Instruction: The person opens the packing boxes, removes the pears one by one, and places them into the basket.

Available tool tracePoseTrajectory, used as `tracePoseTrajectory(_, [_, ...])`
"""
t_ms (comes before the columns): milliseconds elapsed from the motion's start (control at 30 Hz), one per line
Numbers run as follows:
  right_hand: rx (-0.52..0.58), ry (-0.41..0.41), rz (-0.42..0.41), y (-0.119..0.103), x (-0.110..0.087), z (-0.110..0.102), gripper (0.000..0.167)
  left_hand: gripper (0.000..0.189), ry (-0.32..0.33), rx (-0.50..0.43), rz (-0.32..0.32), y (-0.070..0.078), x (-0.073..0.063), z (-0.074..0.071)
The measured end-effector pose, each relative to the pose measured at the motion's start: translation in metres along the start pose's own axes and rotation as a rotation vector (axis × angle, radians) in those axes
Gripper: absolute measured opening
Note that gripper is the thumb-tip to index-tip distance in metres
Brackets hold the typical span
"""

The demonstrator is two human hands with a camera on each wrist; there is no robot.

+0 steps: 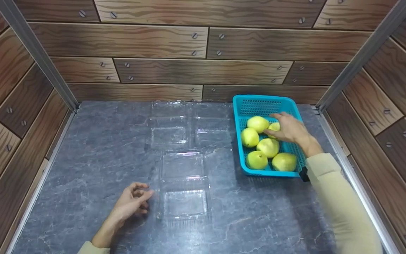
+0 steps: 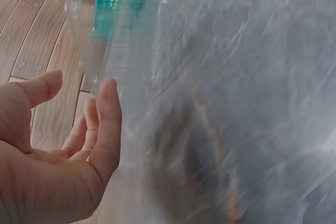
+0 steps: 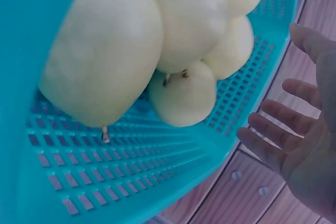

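My right hand (image 1: 290, 129) reaches over a blue plastic basket (image 1: 237, 141), its fingers spread above a partly covered pear (image 1: 274, 127). In the right wrist view the fingers are apart and hold nothing. Several yellow-green pears (image 1: 268, 147) lie in the basket, stems showing on some (image 3: 105, 90). My left hand (image 1: 129, 203) hangs loosely curled, with nothing between thumb and fingers. Just right of it lies a clear plastic clamshell box (image 1: 184, 204), lid folded back.
Behind the front box, two more clear clamshell boxes (image 1: 168, 135) stand side by side, open, left of the basket. The grey marbled tabletop (image 1: 97, 151) is bounded by wood-patterned walls (image 1: 160, 70) at the back and both sides. A dark object (image 1: 304, 174) shows by my right sleeve.
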State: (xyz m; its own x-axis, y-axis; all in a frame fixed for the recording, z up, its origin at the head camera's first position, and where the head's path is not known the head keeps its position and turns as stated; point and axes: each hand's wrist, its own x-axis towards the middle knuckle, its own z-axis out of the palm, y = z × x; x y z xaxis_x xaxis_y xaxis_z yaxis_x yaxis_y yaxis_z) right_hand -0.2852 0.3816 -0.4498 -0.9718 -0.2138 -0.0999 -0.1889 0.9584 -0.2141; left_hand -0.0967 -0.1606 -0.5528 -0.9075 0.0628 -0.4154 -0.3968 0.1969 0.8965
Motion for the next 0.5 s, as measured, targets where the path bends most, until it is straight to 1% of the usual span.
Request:
tracePoseTrajectory(33, [-0.004, 0.019, -0.009, -0.003, -0.003, 0.000, 0.080, 0.047, 0.009, 0.018, 0.021, 0.002, 0.000, -0.001])
tracePoseTrajectory(167, [-0.019, 0.083, -0.030, -0.014, -0.014, -0.001, 0.084, 0.043, 0.059, 0.114, 0.146, 0.011, 0.000, -0.005])
tracePoseTrajectory(267, [-0.023, 0.120, -0.041, -0.023, -0.024, -0.001, 0.090, 0.040, 0.106, 0.219, 0.233, 0.018, -0.001, -0.008])
tracePoseTrajectory(400, [-0.015, 0.191, -0.077, -0.035, -0.039, 0.002, 0.091, 0.038, 0.155, 0.372, 0.311, 0.026, -0.001, -0.009])
tracePoseTrajectory(500, [-0.027, 0.238, -0.102, -0.046, -0.048, 0.005, 0.090, 0.038, 0.180, 0.458, 0.382, 0.030, 0.001, -0.008])
